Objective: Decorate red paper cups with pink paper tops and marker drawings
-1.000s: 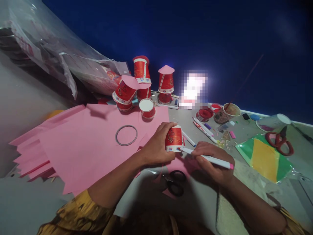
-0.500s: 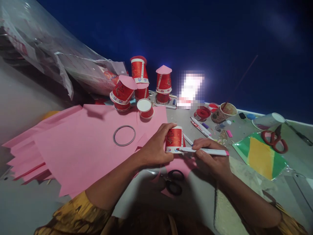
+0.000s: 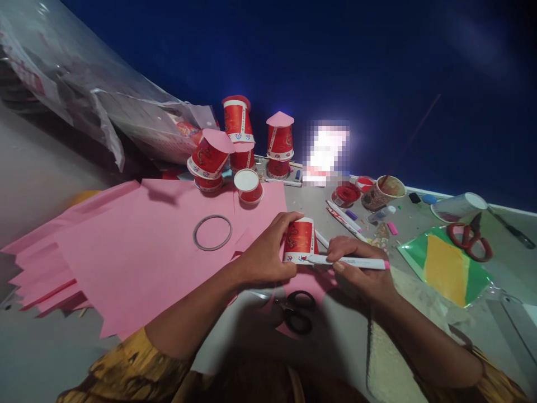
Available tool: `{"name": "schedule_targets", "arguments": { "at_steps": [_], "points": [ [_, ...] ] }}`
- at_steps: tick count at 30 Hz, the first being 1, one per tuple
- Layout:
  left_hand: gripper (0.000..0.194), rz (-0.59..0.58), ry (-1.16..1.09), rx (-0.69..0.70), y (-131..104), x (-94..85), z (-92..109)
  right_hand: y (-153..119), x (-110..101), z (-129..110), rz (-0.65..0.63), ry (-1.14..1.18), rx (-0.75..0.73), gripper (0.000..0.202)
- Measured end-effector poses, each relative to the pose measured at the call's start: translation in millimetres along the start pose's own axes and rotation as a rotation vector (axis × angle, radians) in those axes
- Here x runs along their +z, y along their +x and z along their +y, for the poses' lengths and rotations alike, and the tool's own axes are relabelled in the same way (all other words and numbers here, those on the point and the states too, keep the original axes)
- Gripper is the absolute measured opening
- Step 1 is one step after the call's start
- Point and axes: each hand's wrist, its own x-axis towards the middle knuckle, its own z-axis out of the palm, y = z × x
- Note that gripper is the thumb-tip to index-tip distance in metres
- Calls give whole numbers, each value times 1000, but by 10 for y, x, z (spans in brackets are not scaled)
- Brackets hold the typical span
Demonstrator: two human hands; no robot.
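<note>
My left hand [image 3: 268, 249] is wrapped round a red paper cup [image 3: 299, 238] with a white band along its lower rim. Pinched in my right hand [image 3: 361, 271] is a white marker [image 3: 363, 262] with a pink end. Its tip meets the white band, where small blue and red marks show. Black-handled scissors [image 3: 298, 310] lie just below the cup, on and beside pink paper. Another white marker [image 3: 322, 239] rests behind the cup, partly hidden by my right hand.
Pink sheets [image 3: 138, 240] and a grey ring [image 3: 212, 233] lie left. Stacked red cups [image 3: 280, 143] stand behind, near a plastic bag [image 3: 138, 120]. Rightward are markers [image 3: 344, 218], a stained cup [image 3: 384, 193], red-handled scissors [image 3: 470, 242] and a green-yellow packet [image 3: 447, 268].
My right hand and the marker have shifted slightly left, and the marker lies a little flatter. A red mark on the band now shows more. My left hand still holds the cup.
</note>
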Motion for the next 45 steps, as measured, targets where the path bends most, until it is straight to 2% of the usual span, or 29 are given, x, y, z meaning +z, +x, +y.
{"name": "schedule_targets", "arguments": {
  "at_steps": [7, 16, 22, 36, 45],
  "points": [
    [92, -12, 20, 0, 1, 1, 14, -43, -46, 87, 51, 137, 152, 21],
    [93, -26, 27, 26, 2, 6, -8, -15, -67, 122, 20, 86, 52, 17],
    [90, -5, 67, 59, 6, 6, -7, -7, -58, 111, 6, 123, 18, 8],
    [90, -13, 35, 40, 3, 3, 4, -11, -31, 54, -24, 109, 11, 1],
    [90, -15, 57, 53, 11, 0, -2, -9, -71, 133, 35, 181, -2, 3]
  ]
}}
